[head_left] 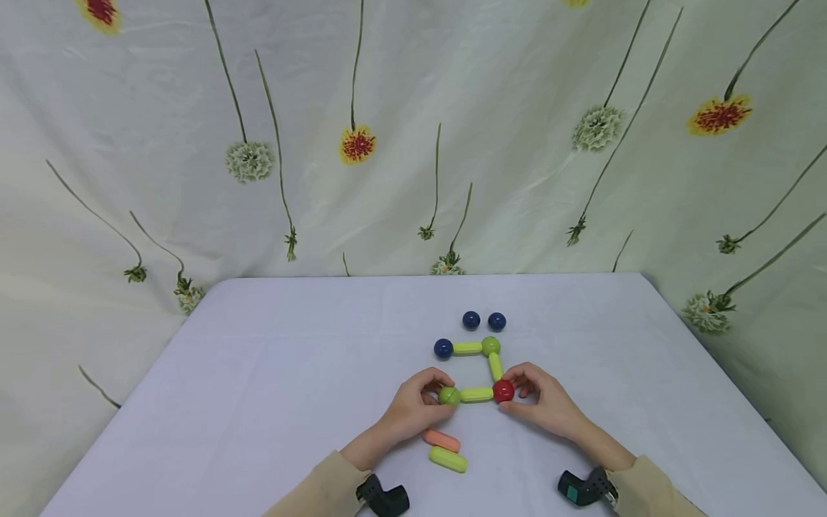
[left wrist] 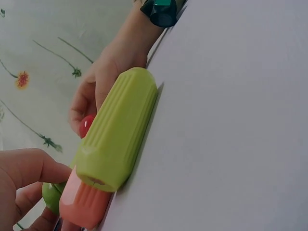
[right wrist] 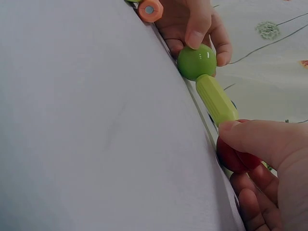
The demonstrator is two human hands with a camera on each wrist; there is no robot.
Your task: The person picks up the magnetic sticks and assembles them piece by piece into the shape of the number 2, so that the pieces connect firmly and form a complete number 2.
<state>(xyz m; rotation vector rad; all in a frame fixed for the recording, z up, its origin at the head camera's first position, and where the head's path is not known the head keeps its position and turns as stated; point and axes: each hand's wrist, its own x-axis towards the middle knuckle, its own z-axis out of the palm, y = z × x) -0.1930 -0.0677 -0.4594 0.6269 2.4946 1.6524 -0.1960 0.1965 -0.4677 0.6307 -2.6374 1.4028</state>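
Observation:
My left hand (head_left: 418, 404) pinches a green ball (head_left: 449, 396) between thumb and fingers. From that ball a yellow-green magnetic rod (head_left: 477, 394) runs right to a red ball (head_left: 503, 390), which my right hand (head_left: 543, 399) grips with thumb and fingers. A second yellow-green rod (head_left: 495, 366) leads from the red ball up to another green ball (head_left: 491, 346). There a third rod (head_left: 467, 348) links leftward to a dark blue ball (head_left: 443, 349). In the right wrist view my thumb (right wrist: 240, 137) lies at the join of red ball and rod.
Two loose dark blue balls, one left (head_left: 471, 320) and one right (head_left: 497, 322), lie beyond the joined pieces. Near my left wrist rest an orange rod (head_left: 442, 440) and a thick yellow-green rod (head_left: 448, 459) side by side. A flowered cloth (head_left: 400, 86) hangs behind the white table (head_left: 258, 402).

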